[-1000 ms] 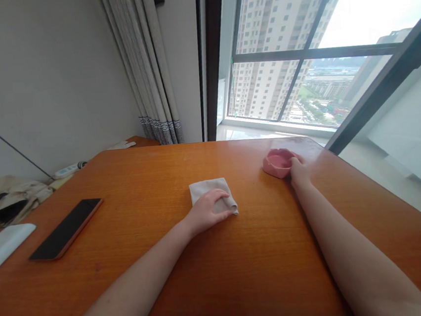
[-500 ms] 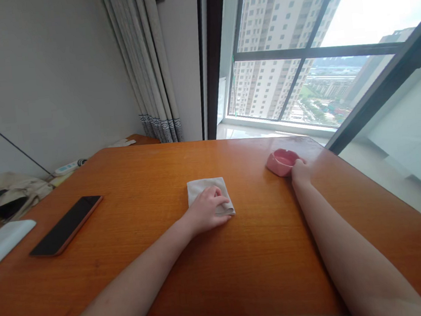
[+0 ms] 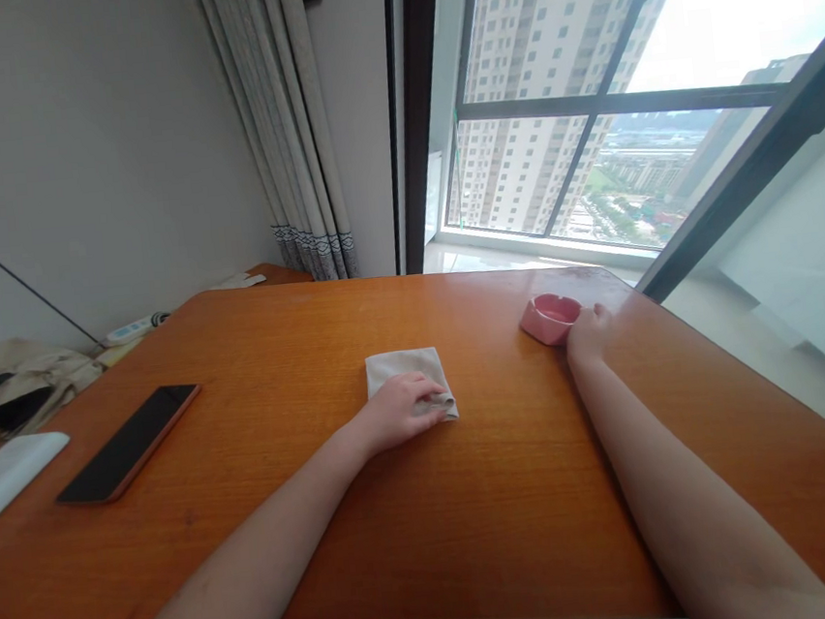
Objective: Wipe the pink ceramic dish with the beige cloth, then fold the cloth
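A pale folded cloth (image 3: 397,362) lies flat near the middle of the wooden table (image 3: 318,542). My left hand (image 3: 402,410) rests over its near part, thumb and fingers closing on the right-hand corner, where a fold bends up slightly. Farther right sits a pink ashtray (image 3: 542,328) with notches in its rim, upright on the tabletop. My right hand (image 3: 588,333) is against its right side with curled fingers that cover that edge; the fingertips are partly hidden.
At the left of the table lie a dark-screened phone (image 3: 134,443) and a white object (image 3: 12,475) by the edge. A beige cloth bag or garment (image 3: 25,376) and a power strip (image 3: 133,329) are beyond. A large window (image 3: 586,137) stands behind the table's far right side.
My left fingers have drawn closer together over the cloth's near right corner. My right hand has turned slightly at the ashtray's side, its fingers more curled. The ashtray and cloth look nearly still.
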The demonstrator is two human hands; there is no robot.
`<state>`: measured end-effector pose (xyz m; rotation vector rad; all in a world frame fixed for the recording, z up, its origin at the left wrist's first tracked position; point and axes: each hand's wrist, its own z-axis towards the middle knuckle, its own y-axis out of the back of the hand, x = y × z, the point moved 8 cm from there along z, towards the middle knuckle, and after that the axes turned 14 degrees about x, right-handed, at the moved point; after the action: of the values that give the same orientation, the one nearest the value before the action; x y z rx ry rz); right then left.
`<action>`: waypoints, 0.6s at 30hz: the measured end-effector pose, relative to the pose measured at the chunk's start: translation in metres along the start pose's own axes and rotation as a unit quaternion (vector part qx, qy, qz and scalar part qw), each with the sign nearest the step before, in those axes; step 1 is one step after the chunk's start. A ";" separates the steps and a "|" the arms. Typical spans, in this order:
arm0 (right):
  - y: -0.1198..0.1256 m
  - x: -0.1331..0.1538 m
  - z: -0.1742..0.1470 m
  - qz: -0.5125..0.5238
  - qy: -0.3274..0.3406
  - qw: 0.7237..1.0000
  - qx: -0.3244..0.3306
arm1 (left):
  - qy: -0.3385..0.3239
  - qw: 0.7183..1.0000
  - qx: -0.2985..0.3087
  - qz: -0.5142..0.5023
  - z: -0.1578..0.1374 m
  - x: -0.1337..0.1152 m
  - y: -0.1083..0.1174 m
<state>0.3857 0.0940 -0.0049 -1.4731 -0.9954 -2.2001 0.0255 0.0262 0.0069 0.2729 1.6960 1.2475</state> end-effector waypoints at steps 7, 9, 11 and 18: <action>-0.043 0.129 -0.109 -0.143 0.422 0.889 0.103 | -0.028 0.999 -0.009 -0.041 -0.003 -0.003 0.004; -0.062 0.154 -0.166 -0.118 0.511 0.832 0.182 | -0.015 0.997 -0.025 -0.074 -0.001 0.000 0.004; -0.077 0.170 -0.230 -0.089 0.591 0.754 0.273 | 0.012 0.983 -0.082 -0.163 -0.001 0.011 0.012; -0.115 0.159 -0.321 -0.168 0.544 0.654 0.499 | 0.073 0.787 -0.327 -0.518 -0.034 0.082 0.061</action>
<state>0.0311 -0.0284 0.0213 0.5462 -1.5348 -1.5920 -0.0637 0.0867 0.0113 -1.0726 1.0846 0.8866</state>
